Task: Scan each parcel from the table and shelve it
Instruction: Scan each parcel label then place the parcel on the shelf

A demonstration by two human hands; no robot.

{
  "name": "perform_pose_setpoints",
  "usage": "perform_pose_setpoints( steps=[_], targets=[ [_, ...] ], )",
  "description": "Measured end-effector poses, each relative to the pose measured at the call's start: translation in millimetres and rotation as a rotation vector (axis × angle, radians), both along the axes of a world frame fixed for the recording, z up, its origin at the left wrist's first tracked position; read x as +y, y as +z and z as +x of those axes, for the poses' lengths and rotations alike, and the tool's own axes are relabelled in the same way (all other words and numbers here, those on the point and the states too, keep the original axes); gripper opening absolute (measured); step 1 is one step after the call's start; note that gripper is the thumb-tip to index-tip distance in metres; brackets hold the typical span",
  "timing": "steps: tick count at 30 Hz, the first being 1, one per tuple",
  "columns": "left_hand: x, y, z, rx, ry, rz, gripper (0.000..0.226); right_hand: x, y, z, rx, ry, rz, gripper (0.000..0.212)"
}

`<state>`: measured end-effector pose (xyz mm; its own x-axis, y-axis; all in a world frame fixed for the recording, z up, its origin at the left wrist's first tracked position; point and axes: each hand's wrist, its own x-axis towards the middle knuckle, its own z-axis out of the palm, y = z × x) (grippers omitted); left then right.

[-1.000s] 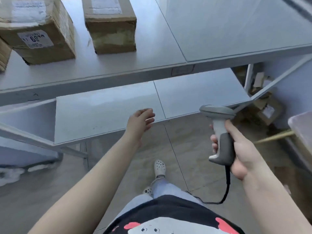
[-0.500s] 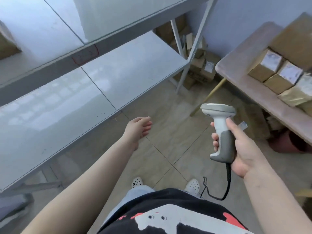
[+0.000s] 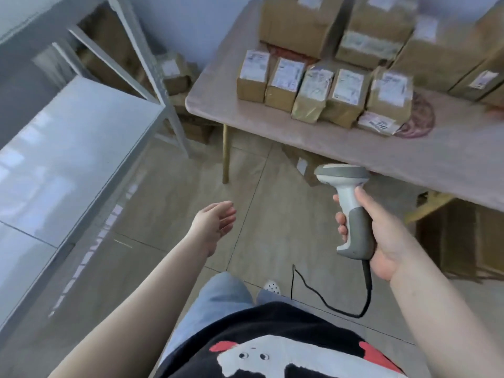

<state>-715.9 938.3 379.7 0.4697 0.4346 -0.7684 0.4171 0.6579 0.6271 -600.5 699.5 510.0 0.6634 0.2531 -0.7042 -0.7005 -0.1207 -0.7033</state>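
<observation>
Nearest you, your right hand (image 3: 387, 241) has its grip closed round the handle of the scanner (image 3: 351, 211), head up and facing away from you, with the black cord (image 3: 327, 301) looping down from its base. Your left hand (image 3: 215, 227) hangs over the floor with its grip open, fingers relaxed and holding nothing. The shelf (image 3: 68, 148) runs along your left, its near board bare where it shows.

The parcels (image 3: 321, 91) sit beyond both hands on the counter (image 3: 409, 151), well apart from either grip: a row of five small labelled boxes near the front edge, larger cartons (image 3: 297, 23) stacked behind them. The far cartons are cut off by the top and right edges. More boxes (image 3: 174, 72) lie behind the shelf frame, probably on the floor, though the view there is blurred.
</observation>
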Motion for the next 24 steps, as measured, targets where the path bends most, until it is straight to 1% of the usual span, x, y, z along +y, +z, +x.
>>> perform_pose_setpoints(
  steps=[7,11,15,19,20,21,24],
  targets=[
    [-39,14,115,-0.037,-0.191,0.028,0.012,-70,-4,67,0.008,-0.242,0.011,0.039],
    [-54,11,180,-0.039,-0.281,0.000,0.010,-94,-8,105,0.003,-0.361,-0.002,0.043],
    [-68,9,248,-0.044,-0.387,-0.034,0.006,-110,-1,148,-0.028,-0.472,-0.012,0.043],
    [-86,12,316,-0.065,-0.460,-0.038,0.006,-129,4,185,-0.056,-0.549,0.008,0.048],
    [-91,12,330,-0.069,-0.466,-0.038,0.009,-134,5,193,-0.053,-0.565,0.014,0.048],
    [-97,13,343,-0.072,-0.474,-0.034,0.017,-138,6,200,-0.050,-0.578,0.020,0.048],
    [-117,17,379,-0.074,-0.480,-0.002,0.052,-151,7,222,-0.056,-0.600,0.036,0.048]
  ],
)
